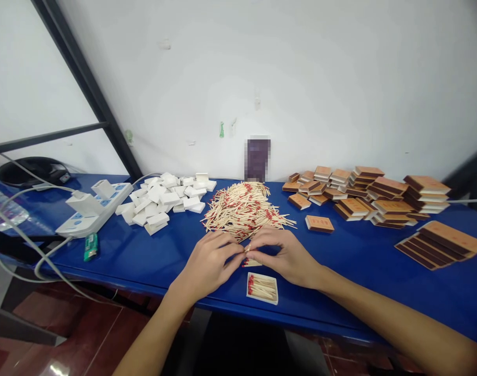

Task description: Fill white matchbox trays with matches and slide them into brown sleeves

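Both my hands meet just in front of a large heap of loose red-headed matches (242, 209). My left hand (209, 261) is closed in a pinch, thumb and forefinger against the fingertips of my right hand (285, 256), which pinches too. Pale match ends (247, 249) show between the fingertips; how many is too small to tell. Under the right fingers lies a small row of matches (251, 262), partly covered. Nearer me sits an open white matchbox tray (276, 298) filled with matches, their red heads to the left.
White empty-looking matchbox trays (160, 196) are piled on the left. Orange-brown matchbox sleeves (387, 188) stand in stacks on the right, with one box (319, 224) apart. A power strip (80, 224), a green lighter-like object (91, 246) and cables occupy the left end. The wall closes off the back.
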